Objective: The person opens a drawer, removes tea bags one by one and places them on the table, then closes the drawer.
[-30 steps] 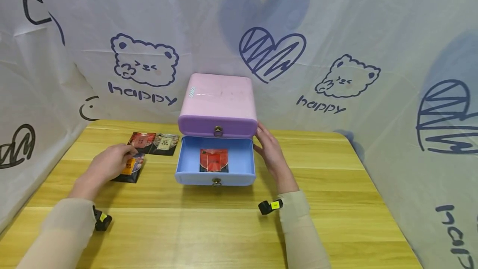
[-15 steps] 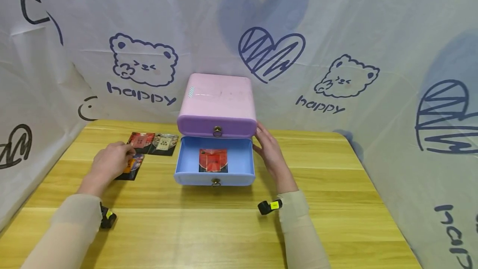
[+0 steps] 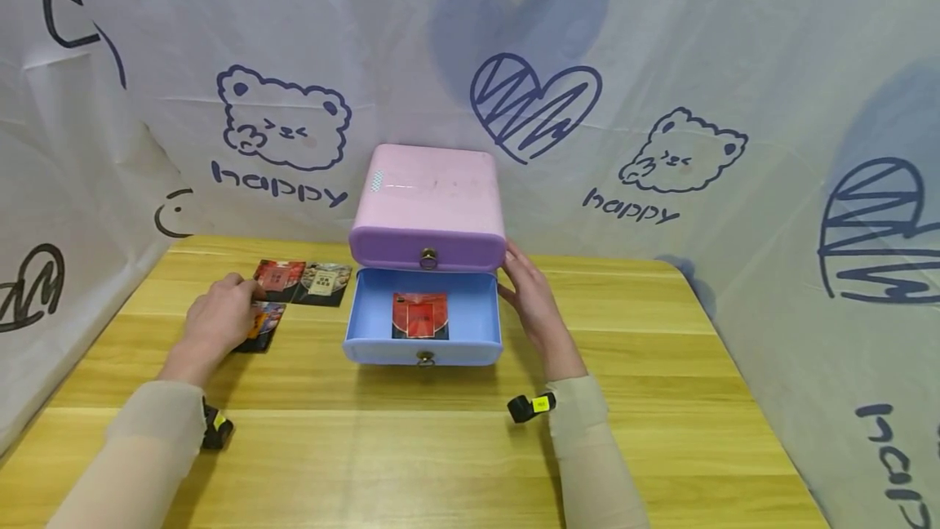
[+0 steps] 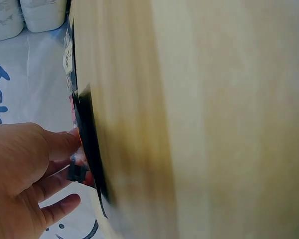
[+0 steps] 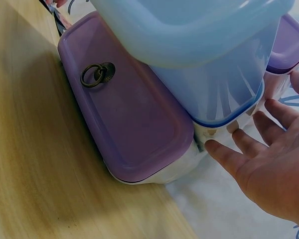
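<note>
In the head view my left hand [image 3: 220, 318] pinches a black packet with an orange label [image 3: 255, 331], low over the table at left. The left wrist view shows thumb and fingers at that packet's dark edge [image 4: 92, 144]. Just behind lie a red-and-black packet [image 3: 279, 277] and a dark packet with a cream label [image 3: 323, 282]. My right hand [image 3: 536, 300] rests extended fingers along the side of a pink drawer box [image 3: 433, 186]. Its blue drawer [image 3: 470, 308] is pulled out, with a red packet [image 3: 420, 317] lying inside.
A purple top drawer [image 3: 389, 247] and a purple lower drawer [image 5: 129, 109] with a ring pull are closed. The box stands near the back of the wooden table [image 3: 411, 447], before a printed cloth [image 3: 411, 64].
My left hand has moved slightly back and to the right, and the orange-labelled packet has shifted with it toward the packets behind. My right hand and the drawer box stay put.
</note>
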{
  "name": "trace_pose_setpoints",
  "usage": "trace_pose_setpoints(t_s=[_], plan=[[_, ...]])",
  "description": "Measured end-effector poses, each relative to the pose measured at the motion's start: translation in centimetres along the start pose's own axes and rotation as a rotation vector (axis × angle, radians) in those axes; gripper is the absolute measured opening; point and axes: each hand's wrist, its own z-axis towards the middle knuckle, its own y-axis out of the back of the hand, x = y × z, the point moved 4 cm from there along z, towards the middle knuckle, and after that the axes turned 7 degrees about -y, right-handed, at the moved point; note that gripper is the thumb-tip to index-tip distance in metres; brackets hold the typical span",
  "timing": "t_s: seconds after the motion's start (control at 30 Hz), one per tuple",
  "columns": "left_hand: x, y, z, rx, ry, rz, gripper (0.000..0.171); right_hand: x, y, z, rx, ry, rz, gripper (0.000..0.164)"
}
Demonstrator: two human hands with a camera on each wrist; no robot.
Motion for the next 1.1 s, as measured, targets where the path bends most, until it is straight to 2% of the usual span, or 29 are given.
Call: trace_pose_setpoints(t_s=[0.23, 0.6, 0.8, 1.1], plan=[[0.0, 0.0, 0.1, -0.003, 0.041, -0.003, 0.031, 0.1, -0.1, -0.1, 0.006, 0.005, 0.036, 0.046], [-0.5, 0.8, -0.5, 0.005, 0.062, -0.027, 0.032, 0.2, -0.1, -0.1, 0.015, 0.007, 0.04, 0.044], [-1.6, 1.1, -1.8, 0.091, 0.044, -0.031, 0.035, 0.2, -0.1, -0.2, 0.025, 0.013, 0.018, 0.045], [-2.6, 0.5, -2.9, 0.222, 0.027, -0.006, 0.058, 0.2, -0.1, -0.2, 0.024, 0.0, 0.005, 0.046]])
